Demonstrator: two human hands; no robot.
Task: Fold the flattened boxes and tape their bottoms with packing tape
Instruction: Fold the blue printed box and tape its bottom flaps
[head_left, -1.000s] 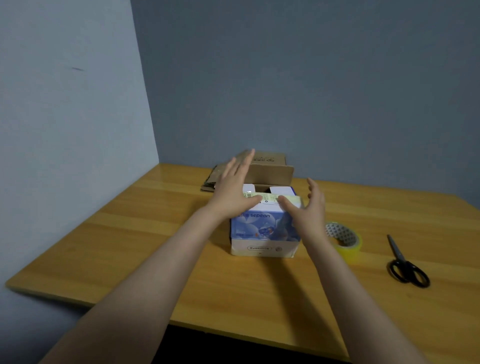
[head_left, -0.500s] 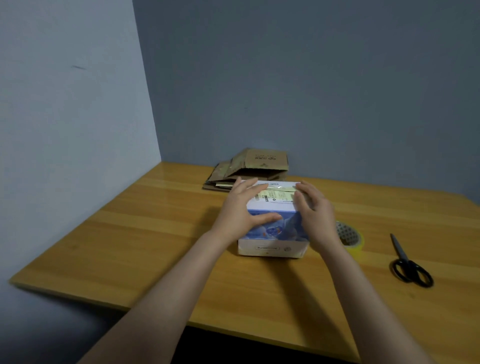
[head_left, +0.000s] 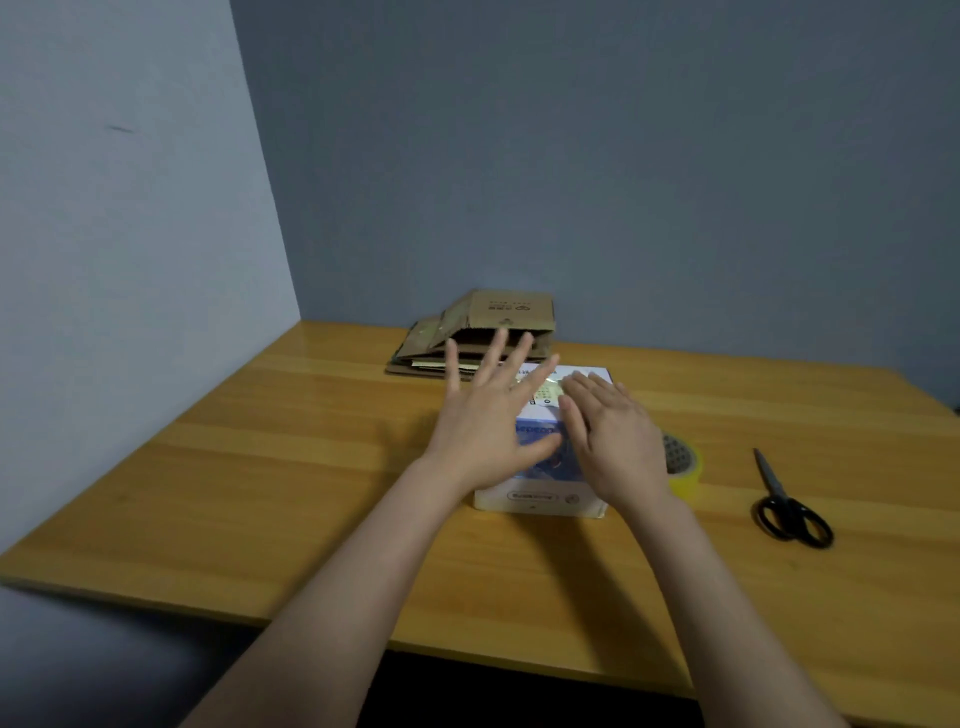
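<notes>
One folded box (head_left: 540, 498) stands on the wooden table (head_left: 260, 467), near the middle. It is blue and white, and its top is closed. One yellowish strip of tape (head_left: 546, 387) runs across the top.

Two bare hands are over the box. The left hand (head_left: 485, 421) is above the left side of the box. Its four fingers (head_left: 496, 358) are straight and spread wide apart, and they point toward the back of the table. Its thumb lies across the blue front of the box. I cannot tell if the spread fingers touch the top or float just over it. The right hand (head_left: 615, 447) lies flat on the right part of the top. Its fingers (head_left: 592, 387) are straight and pressed close together, with the tips by the strip of tape. Neither hand holds anything.

One roll of tape (head_left: 685, 467), yellow, lies flat on the table just to the right of the box, partly hidden by the right hand. One pair of black scissors (head_left: 779, 499) lies farther right, well apart from the roll.

One pile of flat boxes (head_left: 511, 312), brown, sits behind the folded box near the back wall. I cannot count how many are in the pile
</notes>
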